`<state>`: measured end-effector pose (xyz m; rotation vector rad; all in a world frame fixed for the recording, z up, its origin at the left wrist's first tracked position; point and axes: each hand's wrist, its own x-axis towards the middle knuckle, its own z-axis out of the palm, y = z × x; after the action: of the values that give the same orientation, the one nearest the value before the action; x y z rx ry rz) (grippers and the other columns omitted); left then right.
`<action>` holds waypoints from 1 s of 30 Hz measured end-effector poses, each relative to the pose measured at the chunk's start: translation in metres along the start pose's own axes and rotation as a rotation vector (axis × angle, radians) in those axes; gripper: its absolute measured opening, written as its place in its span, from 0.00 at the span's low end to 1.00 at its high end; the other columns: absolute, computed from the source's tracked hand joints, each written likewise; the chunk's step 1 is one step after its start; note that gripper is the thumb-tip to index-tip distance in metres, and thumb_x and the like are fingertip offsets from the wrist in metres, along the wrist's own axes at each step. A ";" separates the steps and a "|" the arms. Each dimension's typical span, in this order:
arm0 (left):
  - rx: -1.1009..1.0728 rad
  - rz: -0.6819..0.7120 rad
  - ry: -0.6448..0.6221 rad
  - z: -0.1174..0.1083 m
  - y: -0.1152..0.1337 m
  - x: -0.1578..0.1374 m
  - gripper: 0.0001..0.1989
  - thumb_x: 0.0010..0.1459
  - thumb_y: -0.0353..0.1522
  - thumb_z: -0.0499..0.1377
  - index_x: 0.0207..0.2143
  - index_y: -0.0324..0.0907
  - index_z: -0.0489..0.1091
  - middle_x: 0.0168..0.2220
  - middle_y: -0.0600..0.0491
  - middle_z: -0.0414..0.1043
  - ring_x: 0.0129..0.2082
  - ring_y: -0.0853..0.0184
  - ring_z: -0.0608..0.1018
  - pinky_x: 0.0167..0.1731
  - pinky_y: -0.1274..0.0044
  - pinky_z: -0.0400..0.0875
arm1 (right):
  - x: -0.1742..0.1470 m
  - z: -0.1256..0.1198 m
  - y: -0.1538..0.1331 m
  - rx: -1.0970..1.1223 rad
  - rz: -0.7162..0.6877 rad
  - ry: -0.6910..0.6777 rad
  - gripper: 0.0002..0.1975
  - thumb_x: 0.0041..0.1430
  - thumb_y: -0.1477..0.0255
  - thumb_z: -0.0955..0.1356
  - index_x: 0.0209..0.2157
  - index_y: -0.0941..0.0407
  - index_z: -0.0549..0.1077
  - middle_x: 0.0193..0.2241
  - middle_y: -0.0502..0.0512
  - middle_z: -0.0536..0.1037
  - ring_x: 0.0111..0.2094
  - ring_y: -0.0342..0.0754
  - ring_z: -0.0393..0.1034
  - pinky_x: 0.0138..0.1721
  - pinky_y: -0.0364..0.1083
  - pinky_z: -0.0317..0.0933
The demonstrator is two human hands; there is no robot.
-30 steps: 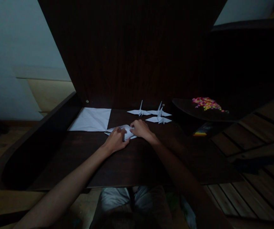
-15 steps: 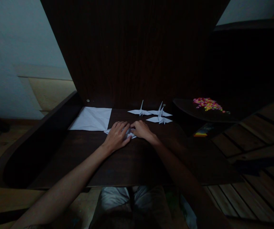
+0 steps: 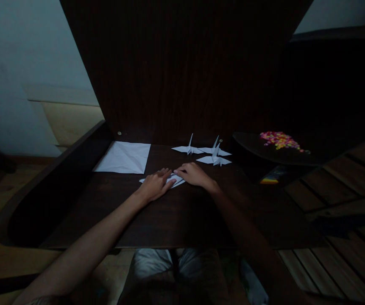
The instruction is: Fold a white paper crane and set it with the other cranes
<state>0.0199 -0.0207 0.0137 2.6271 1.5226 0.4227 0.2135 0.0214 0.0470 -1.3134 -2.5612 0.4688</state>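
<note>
A folded white sheet of paper point(image 3: 178, 181) lies on the dark wooden desk, narrow and pointed at its left end. Flat across its left part rests my left hand point(image 3: 157, 184), fingers stretched and thumb apart, covering much of the paper. My right hand point(image 3: 193, 173) is at the paper's upper right edge, its fingers curled and the fingertips pressed together on the fold. Behind the hands stand three white paper cranes point(image 3: 215, 159), wings spread. Left of them lies a flat, creased square sheet point(image 3: 125, 157).
A small dark side shelf point(image 3: 249, 142) on the right carries a pile of colourful little pieces point(image 3: 280, 140). Under it shows an object with rainbow stripes point(image 3: 269, 181). A raised side panel point(image 3: 51, 182) bounds the desk on the left, a tall back panel point(image 3: 182, 76) behind.
Both hands have shifted slightly on the folded paper, and more of it shows between them. My left fingers lie lower and flatter. The whole view has moved a little.
</note>
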 end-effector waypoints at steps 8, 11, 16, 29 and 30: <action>-0.189 0.056 -0.004 0.008 -0.010 0.002 0.28 0.66 0.44 0.40 0.58 0.36 0.63 0.60 0.43 0.62 0.62 0.60 0.62 0.60 0.67 0.58 | -0.011 0.009 0.022 0.368 0.094 0.072 0.20 0.60 0.59 0.63 0.32 0.61 0.78 0.23 0.51 0.75 0.23 0.41 0.64 0.25 0.40 0.54; -0.186 0.079 0.003 0.011 -0.012 0.002 0.27 0.66 0.42 0.41 0.56 0.37 0.65 0.60 0.44 0.62 0.62 0.61 0.62 0.60 0.66 0.58 | -0.013 0.017 0.026 0.527 0.177 0.089 0.19 0.56 0.59 0.65 0.34 0.61 0.78 0.22 0.51 0.74 0.20 0.40 0.63 0.20 0.39 0.55; -0.103 0.115 0.035 0.014 -0.013 0.002 0.24 0.67 0.38 0.41 0.55 0.36 0.66 0.57 0.43 0.66 0.61 0.60 0.64 0.60 0.63 0.57 | -0.013 0.028 0.026 0.667 0.277 0.071 0.15 0.54 0.62 0.68 0.32 0.60 0.77 0.15 0.48 0.70 0.16 0.40 0.64 0.15 0.37 0.57; -0.085 0.104 -0.031 0.017 -0.017 0.003 0.26 0.67 0.38 0.39 0.59 0.31 0.59 0.62 0.39 0.57 0.64 0.59 0.56 0.61 0.63 0.52 | -0.010 0.034 0.024 0.861 0.344 0.051 0.04 0.48 0.75 0.71 0.27 0.61 0.76 0.17 0.47 0.72 0.15 0.38 0.64 0.13 0.35 0.58; -0.088 0.105 -0.032 0.017 -0.017 0.003 0.26 0.68 0.38 0.39 0.60 0.31 0.59 0.62 0.39 0.56 0.65 0.59 0.55 0.61 0.62 0.52 | -0.011 0.033 0.025 0.868 0.334 0.048 0.05 0.48 0.74 0.72 0.28 0.61 0.76 0.16 0.47 0.72 0.15 0.37 0.64 0.13 0.35 0.59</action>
<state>0.0114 -0.0086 -0.0059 2.6404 1.3304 0.4428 0.2271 0.0206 0.0061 -1.3314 -1.7094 1.3806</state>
